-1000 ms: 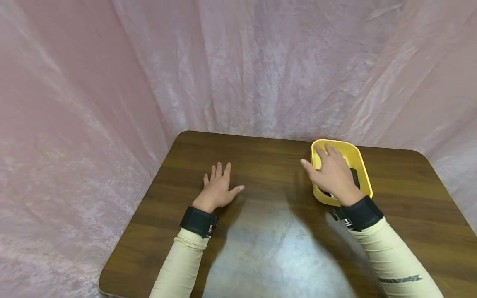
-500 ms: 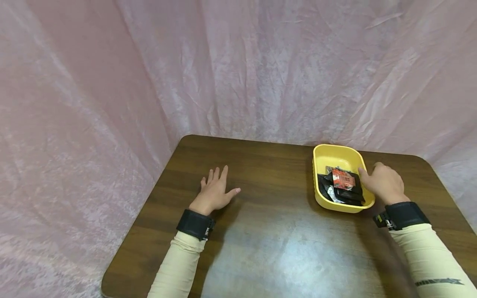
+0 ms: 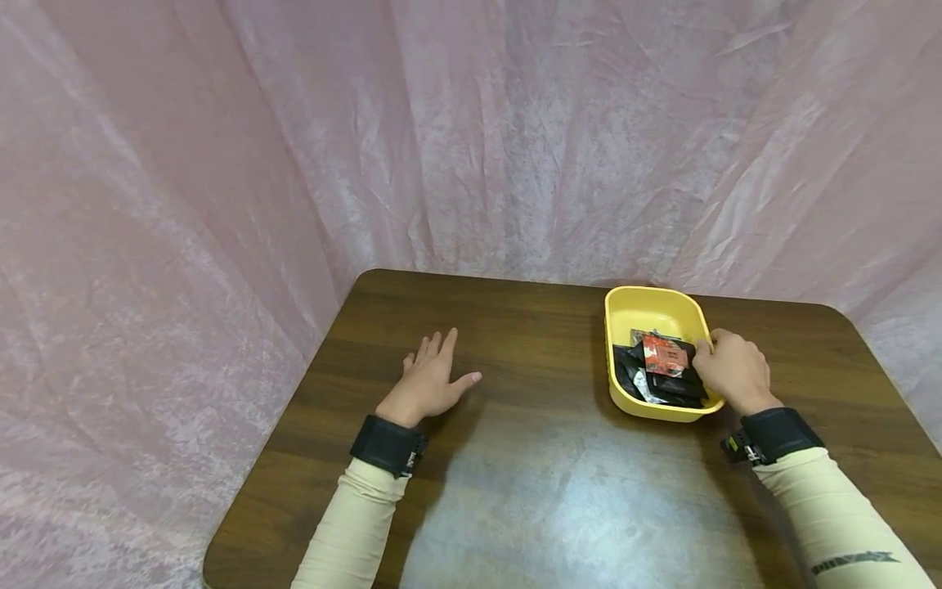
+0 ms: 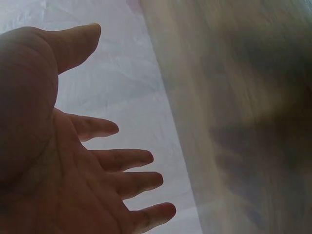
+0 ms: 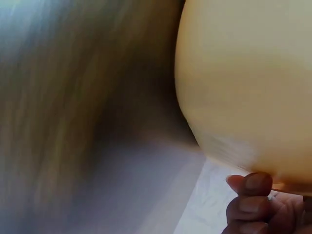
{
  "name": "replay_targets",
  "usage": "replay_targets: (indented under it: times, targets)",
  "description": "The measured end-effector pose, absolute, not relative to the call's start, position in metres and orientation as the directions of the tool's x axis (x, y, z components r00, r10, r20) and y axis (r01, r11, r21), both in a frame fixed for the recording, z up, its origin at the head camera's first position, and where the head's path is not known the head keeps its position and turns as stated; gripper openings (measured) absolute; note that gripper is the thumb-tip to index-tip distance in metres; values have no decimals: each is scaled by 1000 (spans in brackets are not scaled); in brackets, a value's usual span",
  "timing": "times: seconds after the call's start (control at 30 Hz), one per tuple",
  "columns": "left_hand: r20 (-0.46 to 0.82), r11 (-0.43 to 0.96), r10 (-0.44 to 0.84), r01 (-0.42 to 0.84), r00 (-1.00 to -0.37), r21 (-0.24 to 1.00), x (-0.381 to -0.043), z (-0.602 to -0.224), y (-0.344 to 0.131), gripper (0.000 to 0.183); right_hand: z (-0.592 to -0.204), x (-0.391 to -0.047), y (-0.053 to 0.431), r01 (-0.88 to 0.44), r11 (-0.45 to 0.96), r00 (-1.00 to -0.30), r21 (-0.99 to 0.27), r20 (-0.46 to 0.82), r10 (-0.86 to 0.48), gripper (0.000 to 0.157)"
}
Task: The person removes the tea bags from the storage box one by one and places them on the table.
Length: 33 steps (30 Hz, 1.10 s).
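Note:
At the right of the head view stands a yellow plastic basket (image 3: pixel 655 299). My right hand (image 3: pixel 734 372) grips its right rim, thumb on the inner side. In the right wrist view curled fingers (image 5: pixel 248 204) show at the rim of the basket (image 5: pixel 243 83). Inside lie several flat packets: a black packet with a red-orange label (image 3: pixel 666 356), other black packets (image 3: pixel 625 368) and some silvery pieces. My left hand (image 3: pixel 423 384) is spread over the left of the table, holding nothing; its straight, parted fingers show in the left wrist view too.
The brown wooden table (image 3: pixel 545 343) has rounded corners and a bright reflection near its front. Pink velvet curtains (image 3: pixel 471 147) hang behind it and on the left, close to the back edge. Each wrist wears a black band (image 3: pixel 388 444).
My right hand moved from over the basket to its right side, then took hold of the rim. The basket has shifted slightly left since half a second ago. My left hand stays nearly still.

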<state>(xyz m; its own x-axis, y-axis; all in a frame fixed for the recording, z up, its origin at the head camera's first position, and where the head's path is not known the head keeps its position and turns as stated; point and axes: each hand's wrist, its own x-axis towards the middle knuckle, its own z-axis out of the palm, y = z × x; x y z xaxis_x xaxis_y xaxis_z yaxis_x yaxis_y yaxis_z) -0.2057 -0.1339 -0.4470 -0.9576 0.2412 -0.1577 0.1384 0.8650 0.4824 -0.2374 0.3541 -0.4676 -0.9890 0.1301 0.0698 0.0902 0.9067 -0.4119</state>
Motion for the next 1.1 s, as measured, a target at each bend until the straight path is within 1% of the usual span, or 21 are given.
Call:
replay_targets:
  times: [0.13, 0.4, 0.53, 0.63, 0.73, 0.9, 0.97, 1.0, 1.1]
  targets:
    - [-148, 845, 293, 183, -945, 502, -206, -440, -121, 92, -463, -237, 336, 52, 903, -991, -426, 86, 98, 38]
    - [-107, 824, 415, 324, -903, 464, -206, -419, -79, 92, -467, -236, 289, -3, 889, -993, -459, 104, 50, 34]
    - [-75, 817, 493, 432, -867, 382, -210, -411, -47, 92, -467, -237, 277, -15, 884, -994, -468, 105, 39, 33]
    - [-71, 798, 561, 515, -825, 313, -212, -406, -20, 88, -468, -237, 274, -11, 880, -995, -475, 94, 38, 32]
    - [-73, 751, 639, 601, -766, 274, -214, -406, 8, 81, -468, -237, 275, -1, 877, -995, -480, 87, 46, 33]
    - [-82, 677, 733, 711, -676, 188, -224, -421, 50, 63, -468, -237, 275, 6, 877, -994, -481, 96, 59, 35]
    - [-110, 674, 739, 725, -665, 144, -227, -428, 62, 57, -468, -237, 274, 6, 877, -993, -480, 99, 61, 34]
    - [-129, 678, 735, 724, -666, 124, -229, -430, 66, 57, -468, -237, 273, 7, 877, -993, -480, 99, 62, 33]
    - [-198, 704, 704, 707, -683, 64, -231, -435, 74, 64, -468, -237, 271, 4, 876, -993, -483, 104, 62, 31]
